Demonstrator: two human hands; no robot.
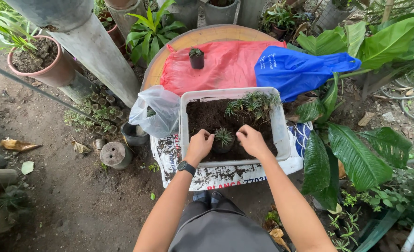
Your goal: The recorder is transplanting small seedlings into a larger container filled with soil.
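Small pot (222,148) half-hidden between hands

a: the small pot (222,148) between the two hands is mostly hidden; only the spiky green top shows, with the left hand (199,145) and right hand (252,141) covering its sides.

b: can you tell if either grip is closed on it?

a: no, the fingertips curl down out of sight into the soil.

b: and the clear plastic bag (156,110)?

a: something dark and green sits inside, too blurred through the plastic to name.

b: the sheet (169,156) under the white tub (281,135)?

a: largely covered by the tub, and its near edge is partly hidden by the forearms.

b: the edges?

a: the terracotta pot (53,70) plant is cut off at left, the grey pipe (92,44) at top.
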